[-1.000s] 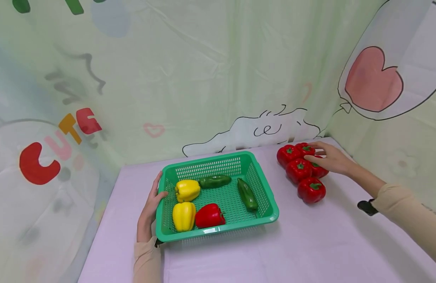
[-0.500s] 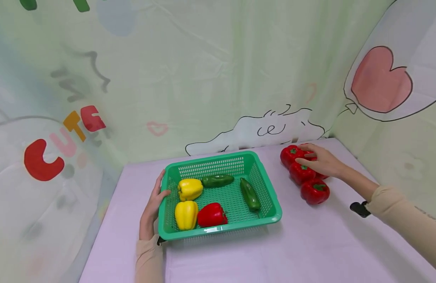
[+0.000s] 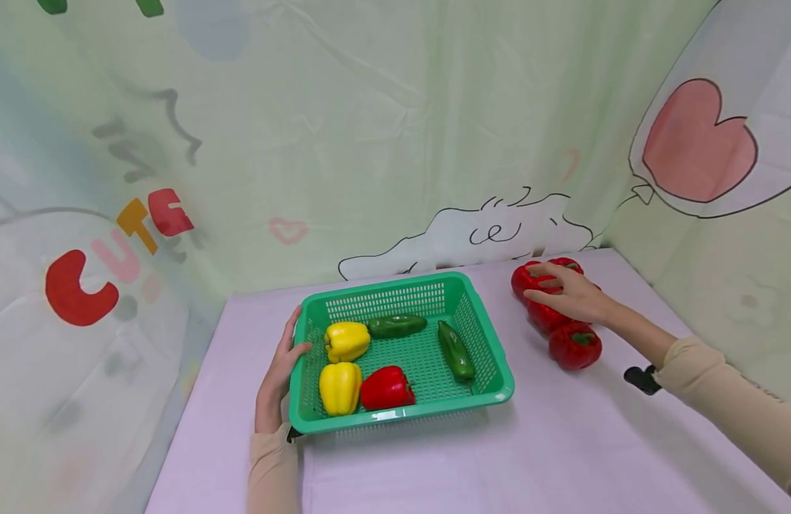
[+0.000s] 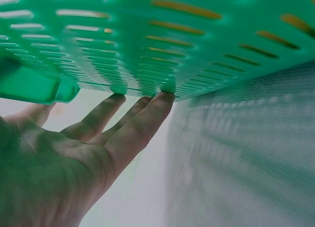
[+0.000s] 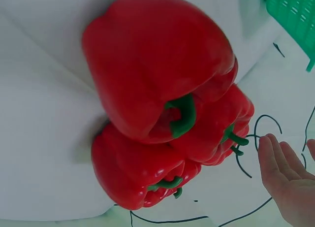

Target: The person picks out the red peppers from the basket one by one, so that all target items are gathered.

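My left hand point(image 3: 283, 368) holds the left side of a green plastic basket point(image 3: 402, 416), thumb over the rim. In the left wrist view its extended fingers point(image 4: 140, 126) touch the slotted outer wall. Inside lie two yellow bell peppers point(image 3: 347, 341), a red bell pepper point(image 3: 387, 388) and two long green peppers point(image 3: 456, 351). My right hand point(image 3: 578, 294) hovers over a cluster of red bell peppers point(image 3: 575, 345), partly hiding some. In the right wrist view the fingers are loosely extended, apart from the bell peppers point(image 5: 157, 54), with nothing held.
A pale lilac cloth point(image 3: 402, 475) covers the table. Behind and beside it hangs a light green printed curtain point(image 3: 370, 143) with cartoon drawings. The cluster sits right of the basket, close to the table's back right corner.
My right hand has moved left across the red bell peppers, uncovering one at the back. My left hand keeps its hold on the basket. The head view has shifted slightly.
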Motion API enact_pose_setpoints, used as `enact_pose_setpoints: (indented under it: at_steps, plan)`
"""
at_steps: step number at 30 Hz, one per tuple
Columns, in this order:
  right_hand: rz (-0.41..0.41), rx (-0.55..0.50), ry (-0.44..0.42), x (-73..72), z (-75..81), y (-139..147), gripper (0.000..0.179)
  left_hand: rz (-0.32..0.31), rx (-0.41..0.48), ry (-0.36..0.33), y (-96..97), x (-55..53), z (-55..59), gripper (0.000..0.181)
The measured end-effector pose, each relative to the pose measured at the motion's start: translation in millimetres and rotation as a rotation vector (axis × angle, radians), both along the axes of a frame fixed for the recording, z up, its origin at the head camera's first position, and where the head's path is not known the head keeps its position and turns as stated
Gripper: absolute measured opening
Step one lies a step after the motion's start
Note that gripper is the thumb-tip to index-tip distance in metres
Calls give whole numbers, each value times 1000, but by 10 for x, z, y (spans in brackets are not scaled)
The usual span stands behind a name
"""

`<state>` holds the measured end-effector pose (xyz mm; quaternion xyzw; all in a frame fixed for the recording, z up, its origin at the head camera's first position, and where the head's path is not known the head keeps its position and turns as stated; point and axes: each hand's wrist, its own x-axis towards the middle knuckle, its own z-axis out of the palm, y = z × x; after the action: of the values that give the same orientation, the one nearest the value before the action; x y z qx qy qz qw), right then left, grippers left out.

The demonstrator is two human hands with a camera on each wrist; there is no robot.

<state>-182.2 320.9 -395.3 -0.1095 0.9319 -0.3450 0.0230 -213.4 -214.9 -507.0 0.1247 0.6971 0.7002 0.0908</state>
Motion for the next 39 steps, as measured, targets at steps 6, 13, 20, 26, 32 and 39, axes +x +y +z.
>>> enact_pose_setpoints:
  at_steps: [6, 13, 20, 26, 32, 39]
  plan:
    - [21, -4, -1, -40, -37, -30, 68, 4, 14, 13, 7, -9, -4, 77]
    - [62, -30, 36, -57, -38, -93, 63, 19, 16, 23, 27, -12, 8, 77]
    - [64, -16, 48, -61, -52, -164, 64, 11, 17, 22, 28, -19, 14, 77]
    - [81, -12, 45, -65, -55, -243, 61, 14, 16, 16, 18, -19, -3, 77]
    - [99, -27, 26, -76, -68, -292, 59, 12, 12, 18, 17, -26, -11, 77]
    - [106, -21, 6, -53, -89, -390, 60, 11, 7, 16, 14, -20, -7, 78]
